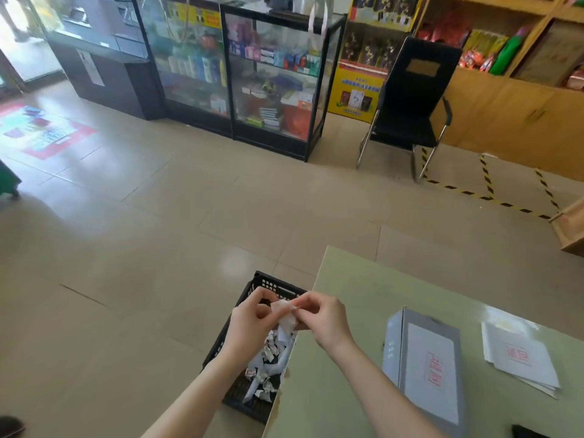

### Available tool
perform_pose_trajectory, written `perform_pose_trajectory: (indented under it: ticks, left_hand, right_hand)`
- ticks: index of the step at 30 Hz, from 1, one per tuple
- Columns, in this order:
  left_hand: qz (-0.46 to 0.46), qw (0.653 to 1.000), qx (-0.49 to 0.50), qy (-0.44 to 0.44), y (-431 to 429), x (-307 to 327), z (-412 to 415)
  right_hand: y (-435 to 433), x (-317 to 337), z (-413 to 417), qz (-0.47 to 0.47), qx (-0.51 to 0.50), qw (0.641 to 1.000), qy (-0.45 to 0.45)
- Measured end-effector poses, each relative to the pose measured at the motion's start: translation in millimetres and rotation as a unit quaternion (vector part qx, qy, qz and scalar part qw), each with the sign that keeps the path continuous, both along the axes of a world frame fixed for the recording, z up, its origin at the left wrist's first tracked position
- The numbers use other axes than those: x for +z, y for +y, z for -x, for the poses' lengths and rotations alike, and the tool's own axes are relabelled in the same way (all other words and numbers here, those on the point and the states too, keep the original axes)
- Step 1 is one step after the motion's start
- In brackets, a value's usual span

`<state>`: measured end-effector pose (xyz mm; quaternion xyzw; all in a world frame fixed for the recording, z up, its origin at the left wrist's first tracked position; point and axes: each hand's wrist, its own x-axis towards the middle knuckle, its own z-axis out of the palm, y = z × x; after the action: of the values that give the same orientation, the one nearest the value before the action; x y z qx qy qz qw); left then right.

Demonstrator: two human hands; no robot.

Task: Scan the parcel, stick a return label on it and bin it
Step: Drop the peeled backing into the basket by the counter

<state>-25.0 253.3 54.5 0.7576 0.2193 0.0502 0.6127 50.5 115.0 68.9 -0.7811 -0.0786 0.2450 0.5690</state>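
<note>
A grey parcel box (pixel 426 365) lies on the pale green table (pixel 354 298), with a white return label bearing a red stamp stuck on its top face. Above the black crate (pixel 268 284) beside the table's left edge, my left hand (pixel 252 317) and my right hand (pixel 322 314) pinch a small crumpled scrap of white backing paper (pixel 284 312) between their fingertips. Inside the crate lie several crumpled white paper scraps (pixel 268 358).
A stack of white return labels (pixel 521 358) with red stamps lies right of the parcel. A dark object (pixel 527 433) shows at the table's bottom right. Across the tiled floor stand glass display cabinets (pixel 271 80), a black chair (pixel 410 105) and wooden shelves (pixel 512 90).
</note>
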Motion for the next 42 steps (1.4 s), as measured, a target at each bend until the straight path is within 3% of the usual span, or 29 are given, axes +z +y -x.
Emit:
perform_pose_trajectory:
  ticks: [3, 5, 12, 18, 28, 35, 42]
  left_hand:
    - [0.103, 0.994, 0.003, 0.022, 29, -10, 9]
    - [0.119, 0.992, 0.028, 0.042, 48, -19, 13]
    - [-0.014, 0.993, 0.102, 0.055, 85, -51, 15]
    - [-0.011, 0.994, 0.067, 0.090, 92, -88, 4]
    - [-0.022, 0.988, 0.083, 0.127, 95, -137, 5]
    - [-0.018, 0.985, 0.084, 0.150, 90, -155, 10]
    - [-0.021, 0.983, 0.090, 0.161, 79, -155, 9]
  right_hand:
    - [33, -12, 0, 0.060, -0.003, 0.998, -0.036]
    - [51, -20, 4, 0.079, 0.029, 0.995, -0.047]
    - [85, -47, 9, 0.038, 0.038, 0.994, 0.095]
    - [104, -84, -7, 0.184, 0.024, 0.983, 0.000]
    - [101, -169, -20, 0.343, 0.000, 0.939, 0.010]
    - [94, -195, -20, 0.315, 0.005, 0.949, 0.035]
    - [72, -177, -22, 0.246, -0.011, 0.969, 0.016]
